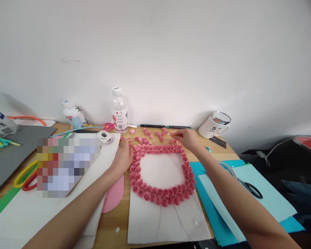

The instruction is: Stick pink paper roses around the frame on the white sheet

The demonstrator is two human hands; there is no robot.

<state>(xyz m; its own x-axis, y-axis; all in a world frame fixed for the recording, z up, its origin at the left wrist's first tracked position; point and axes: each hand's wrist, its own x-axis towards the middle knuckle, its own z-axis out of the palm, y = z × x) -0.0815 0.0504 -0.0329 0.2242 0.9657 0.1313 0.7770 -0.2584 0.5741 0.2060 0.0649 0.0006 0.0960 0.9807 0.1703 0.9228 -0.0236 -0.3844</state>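
A ring of pink rolled paper roses (150,197) lies on a white sheet (145,221) with pencil lines below it. My right hand (188,138) is past the ring's upper right corner, its thumb and fingers pinched on a small pink paper rose (174,134). Beside the ring's upper left corner rests my left hand (123,154), fingers stretched forward and partly hidden, seemingly holding nothing. Several loose pink paper roses (146,132) are scattered between the hands, behind the ring.
A clear bottle (119,116), a black pen (166,126) and a white mug (212,126) are near the wall. Scissors (252,189) lie on light blue paper (264,193) at right. At left are white sheets (18,218), a white correction-tape-like device (105,137) and a pink disc (115,195).
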